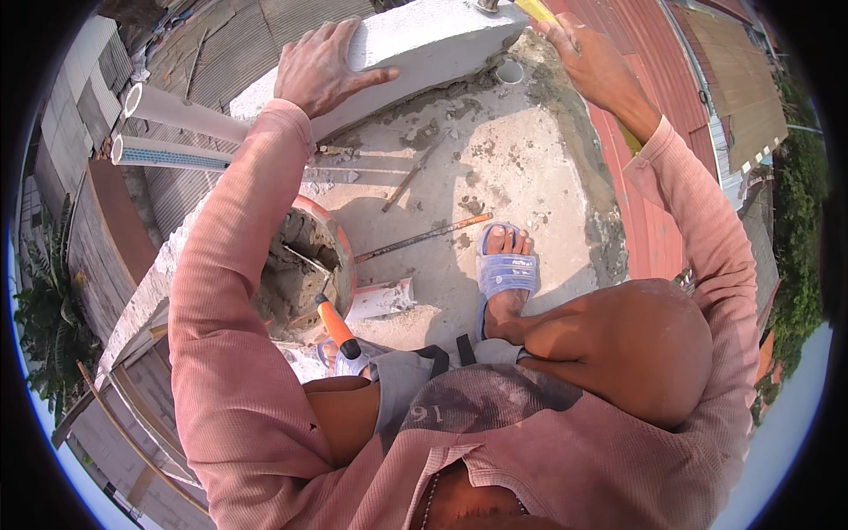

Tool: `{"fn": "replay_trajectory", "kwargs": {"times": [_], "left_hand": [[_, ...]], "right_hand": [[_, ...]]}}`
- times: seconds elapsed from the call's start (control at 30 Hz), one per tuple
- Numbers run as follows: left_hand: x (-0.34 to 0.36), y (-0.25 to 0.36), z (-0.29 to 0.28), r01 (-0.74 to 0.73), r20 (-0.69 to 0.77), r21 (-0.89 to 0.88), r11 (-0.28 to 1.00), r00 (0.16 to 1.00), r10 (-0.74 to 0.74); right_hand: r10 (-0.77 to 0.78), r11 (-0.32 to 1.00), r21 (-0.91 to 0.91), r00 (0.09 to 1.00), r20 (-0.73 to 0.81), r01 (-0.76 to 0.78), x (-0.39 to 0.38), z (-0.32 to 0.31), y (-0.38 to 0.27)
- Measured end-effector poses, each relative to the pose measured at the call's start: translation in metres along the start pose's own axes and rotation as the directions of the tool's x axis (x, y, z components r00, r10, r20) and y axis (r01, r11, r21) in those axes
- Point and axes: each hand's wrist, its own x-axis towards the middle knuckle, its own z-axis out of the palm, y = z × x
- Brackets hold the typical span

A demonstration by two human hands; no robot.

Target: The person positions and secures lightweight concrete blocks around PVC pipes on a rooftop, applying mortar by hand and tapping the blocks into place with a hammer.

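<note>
A long white block (433,55) stands at the far side of the concrete surface, with mortar along its foot. My left hand (327,69) rests on its top left part, fingers apart and thumb stretched out. At the block's right end my right hand (590,64) is closed round a long, narrow yellow bar (535,11); the bar's kind does not show clearly. Another stretch of yellow appears by my right wrist. Nearer me on the left, a bucket (346,243) holds grey mortar (287,291). A trowel (337,329) with an orange and black handle leans in it.
A rusty rod (424,238) and a thin stick (413,174) lie on the concrete. A white pipe piece (382,299) is beside the bucket. Two white pipes (185,110) stick out at left. An open pipe end (510,72) sits near the block. Red roofing (649,212) lies beyond the right edge.
</note>
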Motion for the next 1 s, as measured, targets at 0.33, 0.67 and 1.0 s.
{"fn": "replay_trajectory", "kwargs": {"times": [0.33,0.67,1.0], "left_hand": [[0.008,-0.001,0.001,-0.042,-0.036,-0.052,0.998,0.999,0.04],[-0.003,0.002,-0.008,-0.029,-0.023,-0.045,0.999,0.999,0.028],[-0.015,-0.017,0.008,0.04,-0.052,-0.066,0.997,0.998,-0.043]], "right_hand": [[-0.237,0.919,0.116,0.761,-0.604,0.378,0.026,-0.111,-0.009],[-0.118,0.978,0.159,0.985,-0.123,0.137,0.021,-0.033,-0.025],[-0.179,0.98,0.111,0.975,0.134,0.164,0.048,0.017,-0.018]]}}
